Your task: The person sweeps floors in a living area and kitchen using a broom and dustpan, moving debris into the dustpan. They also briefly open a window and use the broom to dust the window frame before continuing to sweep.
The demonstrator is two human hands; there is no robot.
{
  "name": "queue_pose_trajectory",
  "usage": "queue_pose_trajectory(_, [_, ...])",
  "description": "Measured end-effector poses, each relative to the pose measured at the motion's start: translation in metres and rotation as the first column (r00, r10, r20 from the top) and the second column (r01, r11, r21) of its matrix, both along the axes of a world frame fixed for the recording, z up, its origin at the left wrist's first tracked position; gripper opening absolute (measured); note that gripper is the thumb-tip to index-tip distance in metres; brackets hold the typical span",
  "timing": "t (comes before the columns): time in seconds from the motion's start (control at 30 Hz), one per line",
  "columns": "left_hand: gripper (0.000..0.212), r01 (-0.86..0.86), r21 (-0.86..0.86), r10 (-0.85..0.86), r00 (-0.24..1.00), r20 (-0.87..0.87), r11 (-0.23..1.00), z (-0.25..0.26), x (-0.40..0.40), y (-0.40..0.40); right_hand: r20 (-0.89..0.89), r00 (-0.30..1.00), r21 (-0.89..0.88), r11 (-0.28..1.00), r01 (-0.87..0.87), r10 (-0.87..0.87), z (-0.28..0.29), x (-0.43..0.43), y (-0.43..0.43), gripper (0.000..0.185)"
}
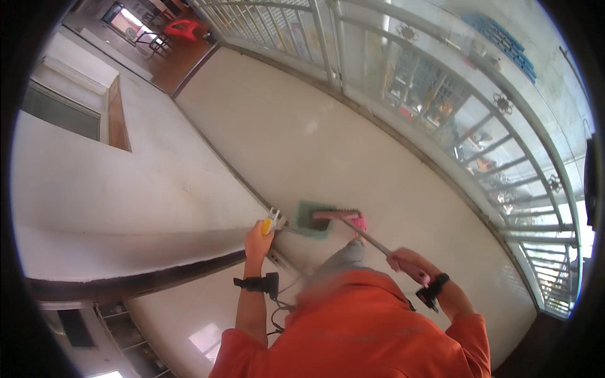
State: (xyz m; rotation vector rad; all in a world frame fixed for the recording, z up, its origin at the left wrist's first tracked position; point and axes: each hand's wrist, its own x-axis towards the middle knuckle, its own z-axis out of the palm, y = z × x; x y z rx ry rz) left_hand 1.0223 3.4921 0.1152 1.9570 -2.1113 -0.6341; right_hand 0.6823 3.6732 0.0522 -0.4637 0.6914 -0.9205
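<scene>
My left hand (258, 242) is closed around the yellow and white handle top (267, 226) of a long-handled dustpan. Its green pan (302, 212) is at the floor in front of my feet, slightly blurred. In my right hand (401, 260) is the pink grip of a broom (373, 241), whose grey stick slants down to the left. The pink broom head (335, 215), with dark bristles, overlaps the pan's right part from above; whether it touches the pan cannot be told. Beside the broom stick shows a pink slipper (361, 226) on one foot.
Pale floor tiles (307, 123) run along a corridor. A white wall (142, 189) with a window opening borders the left, and a metal railing (515, 160) the right. A red plastic chair (182, 29) stands at the far end. Cables (279, 309) hang near my left side.
</scene>
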Motion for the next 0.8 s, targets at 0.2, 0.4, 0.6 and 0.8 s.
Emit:
queue_pose_trajectory(0.2, [0.032,-0.148,0.106,0.149,0.989,0.002,0.983,0.018,-0.011,-0.018,-0.642,0.626,0.262,0.894,-0.363,0.443,0.050,-0.041,-0.027,0.023])
queue_pose_trajectory(0.4, [0.031,-0.262,0.191,0.264,0.964,0.016,0.946,0.015,-0.002,-0.027,-0.319,0.906,0.484,0.870,-0.097,0.278,0.012,-0.038,-0.090,0.020])
queue_pose_trajectory(0.6, [0.031,-0.369,0.112,0.379,0.921,-0.087,0.923,-0.030,-0.016,-0.027,-0.381,0.841,0.427,0.880,-0.207,0.383,-0.047,-0.071,-0.198,0.021])
queue_pose_trajectory(0.8, [0.036,-0.372,0.170,0.352,0.926,0.136,0.912,-0.037,-0.079,-0.057,-0.466,0.676,0.162,0.806,-0.569,0.571,-0.073,-0.120,-0.281,0.020])
